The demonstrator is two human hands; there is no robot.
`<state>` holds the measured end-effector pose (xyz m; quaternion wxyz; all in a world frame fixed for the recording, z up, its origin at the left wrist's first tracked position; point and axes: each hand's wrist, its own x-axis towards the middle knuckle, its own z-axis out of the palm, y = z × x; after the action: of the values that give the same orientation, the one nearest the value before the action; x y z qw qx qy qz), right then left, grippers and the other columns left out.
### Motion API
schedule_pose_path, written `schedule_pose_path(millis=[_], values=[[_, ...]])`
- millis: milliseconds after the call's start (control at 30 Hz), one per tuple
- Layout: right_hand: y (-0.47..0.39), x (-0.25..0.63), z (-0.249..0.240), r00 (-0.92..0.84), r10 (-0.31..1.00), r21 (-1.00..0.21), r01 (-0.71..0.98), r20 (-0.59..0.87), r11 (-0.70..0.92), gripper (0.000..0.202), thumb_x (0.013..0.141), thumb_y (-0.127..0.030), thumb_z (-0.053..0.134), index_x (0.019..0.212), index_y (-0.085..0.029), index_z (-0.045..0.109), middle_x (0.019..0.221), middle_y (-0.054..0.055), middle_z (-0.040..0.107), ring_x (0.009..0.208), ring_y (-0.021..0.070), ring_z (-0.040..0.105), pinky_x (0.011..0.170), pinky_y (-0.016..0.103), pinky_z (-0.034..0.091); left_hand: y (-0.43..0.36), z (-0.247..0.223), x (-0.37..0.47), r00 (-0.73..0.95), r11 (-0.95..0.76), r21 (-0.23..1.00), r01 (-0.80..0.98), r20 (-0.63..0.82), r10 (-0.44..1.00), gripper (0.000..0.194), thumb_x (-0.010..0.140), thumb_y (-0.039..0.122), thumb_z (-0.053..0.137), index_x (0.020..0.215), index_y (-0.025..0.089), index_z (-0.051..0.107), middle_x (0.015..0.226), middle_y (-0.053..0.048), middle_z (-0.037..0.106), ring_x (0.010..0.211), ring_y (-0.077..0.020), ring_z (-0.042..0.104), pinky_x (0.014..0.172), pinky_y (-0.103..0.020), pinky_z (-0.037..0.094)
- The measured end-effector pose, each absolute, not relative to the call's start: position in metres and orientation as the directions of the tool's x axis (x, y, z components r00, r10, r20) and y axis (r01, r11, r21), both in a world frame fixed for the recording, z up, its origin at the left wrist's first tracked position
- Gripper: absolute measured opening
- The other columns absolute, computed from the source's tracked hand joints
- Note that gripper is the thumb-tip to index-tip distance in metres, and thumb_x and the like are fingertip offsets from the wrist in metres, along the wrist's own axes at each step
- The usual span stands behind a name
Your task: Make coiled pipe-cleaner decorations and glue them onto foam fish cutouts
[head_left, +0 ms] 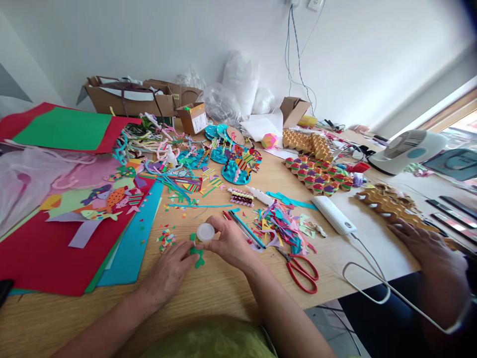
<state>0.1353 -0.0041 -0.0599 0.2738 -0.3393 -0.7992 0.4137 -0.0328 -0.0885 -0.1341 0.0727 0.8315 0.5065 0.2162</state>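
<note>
Green paper cutout is lying on the tabletop in front of me, btwn my hands, its forked end pointing my way. The wood table is taking up most of the view. A stack of colored sheets, red on top at the near end, is covering the L side. Approx. center-right, the painted egg tray is sitting w/ its cups up; closer in, a heap of paper strips is spreading out. Another person's hand is resting nr. a plain egg-tray piece, far R. The white device is lying w/ a cable plugged in, and the red-handled scissors are lying R of my forearm.

My R hand is clamping, thumb & fingers, on a sm. lidded container, holding it by the cutout's far end; can't tell if the two are touching. My L hand is lying palm down, fingers close tog., thumb overlapping the cutout; can't tell if it's pinching. Tiny paper bits are scattering just beyond.
</note>
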Motion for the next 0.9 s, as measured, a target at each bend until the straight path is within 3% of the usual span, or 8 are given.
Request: schedule_pose_path(millis=[900], values=[[-0.0028, 0.1333, -0.06, -0.616, 0.77, -0.859, 0.294, 0.166, 0.42, 0.023, 0.066, -0.032, 0.071, 0.068, -0.018, 0.053, 0.066, -0.004, 0.056, 0.063, 0.0114, 0.051, 0.058, 0.02, 0.037, -0.0884, -0.1308, -0.0333, 0.404, -0.486, 0.334, 0.807, 0.287, 0.868, 0.029, 0.087, 0.014, 0.038, 0.096, 0.021, 0.065, 0.11, -0.009, 0.058, 0.103, -0.0232, 0.05, 0.084, -0.04, 0.045]])
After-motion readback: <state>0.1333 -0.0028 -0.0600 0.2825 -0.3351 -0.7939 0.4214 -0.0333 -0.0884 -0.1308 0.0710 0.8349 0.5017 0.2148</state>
